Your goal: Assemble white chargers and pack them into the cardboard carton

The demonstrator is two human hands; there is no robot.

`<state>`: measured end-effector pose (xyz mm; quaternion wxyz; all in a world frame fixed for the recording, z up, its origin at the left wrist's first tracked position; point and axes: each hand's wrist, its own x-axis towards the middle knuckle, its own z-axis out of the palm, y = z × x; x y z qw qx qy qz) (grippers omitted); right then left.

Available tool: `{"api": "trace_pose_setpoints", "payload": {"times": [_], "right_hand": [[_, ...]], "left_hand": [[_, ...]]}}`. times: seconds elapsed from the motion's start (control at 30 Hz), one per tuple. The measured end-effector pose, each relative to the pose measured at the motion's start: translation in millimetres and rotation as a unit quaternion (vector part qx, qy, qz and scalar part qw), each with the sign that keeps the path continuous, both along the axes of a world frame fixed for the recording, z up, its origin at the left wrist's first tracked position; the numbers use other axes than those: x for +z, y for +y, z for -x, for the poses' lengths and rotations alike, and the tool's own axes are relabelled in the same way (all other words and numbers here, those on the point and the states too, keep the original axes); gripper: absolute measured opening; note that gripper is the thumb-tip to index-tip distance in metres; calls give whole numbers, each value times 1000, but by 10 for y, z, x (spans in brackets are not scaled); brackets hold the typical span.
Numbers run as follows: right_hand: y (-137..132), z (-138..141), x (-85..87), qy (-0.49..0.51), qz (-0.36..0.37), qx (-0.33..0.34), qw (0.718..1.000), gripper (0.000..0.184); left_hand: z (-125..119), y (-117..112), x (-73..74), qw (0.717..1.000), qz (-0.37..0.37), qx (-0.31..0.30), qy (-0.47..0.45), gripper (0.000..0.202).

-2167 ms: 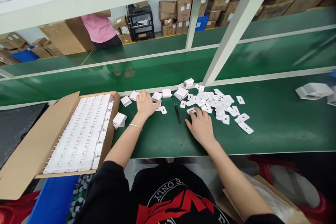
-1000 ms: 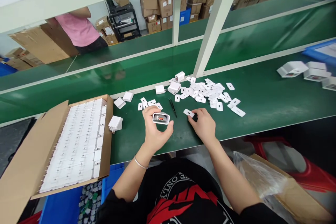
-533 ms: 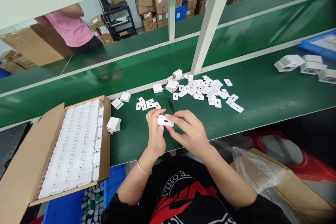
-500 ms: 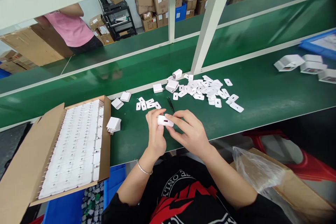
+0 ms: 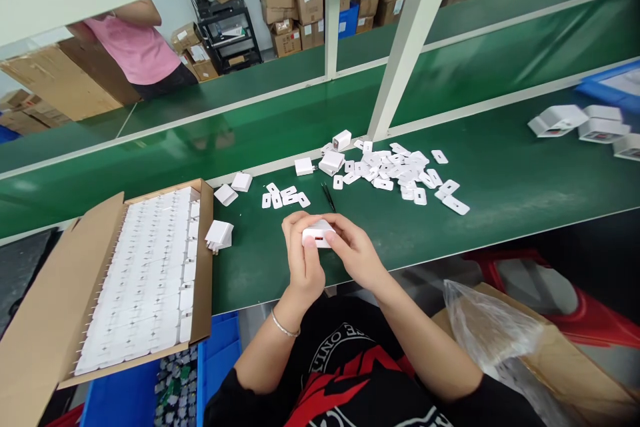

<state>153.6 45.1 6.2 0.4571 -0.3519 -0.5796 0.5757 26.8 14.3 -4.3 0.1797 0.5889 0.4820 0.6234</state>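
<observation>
A white USB charger (image 5: 319,227) is held between both hands above the front of the green bench, its port end facing me. My left hand (image 5: 301,250) grips its left side, thumb on the front face. My right hand (image 5: 356,247) closes on the right side, the thumb pressing the front end near the port. Just beyond the hands lie black tweezers (image 5: 329,197). White end plates with slots (image 5: 395,167) form a loose pile behind and to the right, and a smaller group of plates (image 5: 285,197) sits behind the left hand.
An open cardboard box (image 5: 206,267) filled with rows of white chargers stands at the left. Several loose chargers (image 5: 219,235) lie beside it, others (image 5: 560,120) at the far right. Blue bins (image 5: 220,353) sit below. A person in a pink shirt (image 5: 137,50) is beyond the partition.
My right hand has moved in from the plate's edge to grip the charger's right side. Its thumb now presses the front end. The charger has tilted slightly, showing more of its top.
</observation>
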Motion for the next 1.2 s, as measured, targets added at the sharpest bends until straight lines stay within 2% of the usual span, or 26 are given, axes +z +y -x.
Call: {"api": "trace_pose_setpoints", "payload": {"times": [0.23,0.43,0.53,0.6,0.7,0.8,0.9,0.97,1.03,1.2], "right_hand": [[26,-15,-113,28,-11,-66,997,38],[-33,45,-116,17,-50,-67,996,41],[-30,18,-97,-8,-90,-75,993,41],[-13,-17,-89,-35,-120,-77,989,42],[14,-52,-84,-83,-167,-70,980,46],[26,-43,-90,-123,-214,-52,968,50],[30,-8,-121,-131,-219,-35,966,49],[33,17,-157,-119,-202,-24,972,48],[34,37,-197,-99,-185,-11,978,48],[-4,76,-243,-73,-175,6,982,51]], "left_hand": [[184,53,17,993,81,-87,-3,38],[188,40,-44,998,13,-61,-19,27],[237,30,-53,996,5,-86,-28,28],[301,24,-35,990,32,-129,-49,29],[407,3,0,975,96,-180,-86,51],[479,-40,2,966,168,-177,-89,51],[503,-87,-24,950,220,-188,-116,50],[510,-111,-40,941,213,-225,-135,61],[522,-126,-51,947,181,-234,-125,69],[548,-140,-117,980,112,-150,-73,61]]}}
